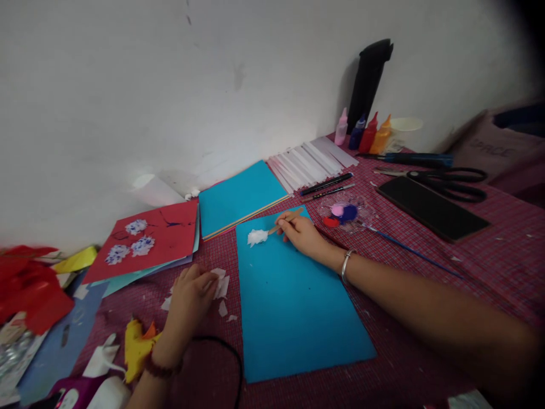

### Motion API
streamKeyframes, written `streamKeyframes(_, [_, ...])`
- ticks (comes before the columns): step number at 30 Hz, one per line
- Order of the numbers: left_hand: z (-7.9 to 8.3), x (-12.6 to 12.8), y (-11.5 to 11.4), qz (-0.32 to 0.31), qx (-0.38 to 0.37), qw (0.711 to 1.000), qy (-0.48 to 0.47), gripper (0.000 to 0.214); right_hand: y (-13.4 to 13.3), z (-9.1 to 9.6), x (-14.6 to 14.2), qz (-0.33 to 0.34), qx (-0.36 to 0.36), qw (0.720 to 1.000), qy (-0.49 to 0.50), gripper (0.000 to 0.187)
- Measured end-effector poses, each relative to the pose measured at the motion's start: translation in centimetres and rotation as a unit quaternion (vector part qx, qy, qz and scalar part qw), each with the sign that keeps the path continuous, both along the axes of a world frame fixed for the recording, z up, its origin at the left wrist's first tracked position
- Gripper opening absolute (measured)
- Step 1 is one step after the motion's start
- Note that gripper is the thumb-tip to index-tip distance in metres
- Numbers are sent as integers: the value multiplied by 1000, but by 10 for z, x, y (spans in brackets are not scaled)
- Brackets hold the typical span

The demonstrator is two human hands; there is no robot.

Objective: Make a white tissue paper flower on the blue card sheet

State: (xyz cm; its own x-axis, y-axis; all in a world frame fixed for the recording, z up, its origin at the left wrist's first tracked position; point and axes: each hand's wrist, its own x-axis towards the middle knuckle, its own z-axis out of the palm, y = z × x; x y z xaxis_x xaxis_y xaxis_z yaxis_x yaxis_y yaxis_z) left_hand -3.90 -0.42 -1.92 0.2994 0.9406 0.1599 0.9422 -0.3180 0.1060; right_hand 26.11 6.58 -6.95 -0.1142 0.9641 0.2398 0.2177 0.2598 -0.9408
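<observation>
My right hand (pixel 300 233) is closed round a flat wooden craft stick (pixel 275 228). The stick's lower end touches a ruffled white paper piece (pixel 258 237) near the top of a blue sheet (pixel 293 307). To the left of that sheet, my left hand (pixel 191 295) has its fingers curled together, with the fingertips at a torn white paper scrap (pixel 221 286). More scraps lie beside and behind this hand. Close to my left wrist is a yellow glue gun (pixel 136 346).
A red card (pixel 159 241) with paper flowers lies left of a blue sheet stack (pixel 242 196). White paper strips (pixel 309 162), pens (pixel 327 184), a paint palette (pixel 340 213), a paintbrush (pixel 409 248), scissors (pixel 447 180), a dark board (pixel 432 207) and paint bottles (pixel 368 133) lie or stand beyond.
</observation>
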Motion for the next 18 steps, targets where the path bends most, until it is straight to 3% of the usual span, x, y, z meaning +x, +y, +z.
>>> streamKeyframes(3, [11,0,3,54,-39,972,-226,18,0,2,0,-1,-11,1000,22,18])
streamKeyframes(6, [35,10,-1,166,-156,876,-425,25,1,5,0,-9,-35,998,54,18])
streamKeyframes(8, [47,17,0,207,-206,827,-480,29,1,6,0,-15,-46,997,66,18])
streamKeyframes(10, [51,21,5,200,-218,823,-485,29,1,6,0,-18,-49,996,66,18])
streamKeyframes(14, [43,19,18,165,-221,852,-445,26,1,6,1,-14,-53,997,56,17])
streamKeyframes(18, [39,12,16,193,-218,837,-464,23,3,4,1,-13,-53,997,45,16])
